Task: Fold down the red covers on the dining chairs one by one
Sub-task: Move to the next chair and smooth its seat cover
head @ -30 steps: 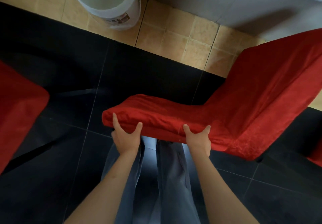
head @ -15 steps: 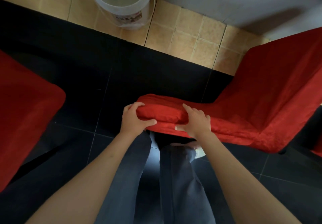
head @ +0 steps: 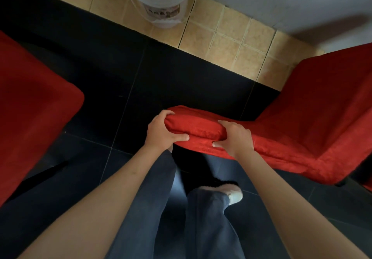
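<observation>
Red fabric cover [head: 203,127] on the dining chair is gripped at the top edge of the chair back, directly in front of both hands. The left hand [head: 161,132] is closed round the left corner of this padded edge, with the fingers curled over the far side and the thumb pressed along the near side. The right hand [head: 234,136] is clamped on the same edge just to the right of the left hand, with the fingers hooked over the top and the thumb tucked beneath. Between the two hands a short span of red cloth is visible. From the right hand the covered chair runs away to the right, where the red seat [head: 322,105] is seen.

A second red covered chair [head: 30,101] is located well to the left of the left hand, apart from it. A white plastic bucket [head: 161,2] stands on the beige tiled floor [head: 231,43] beyond the hands. Dark glossy floor tiles [head: 161,77] lie under the gripped edge. Below the hands, dark blue trouser legs [head: 157,198] and one pale slipper [head: 231,193] are visible.
</observation>
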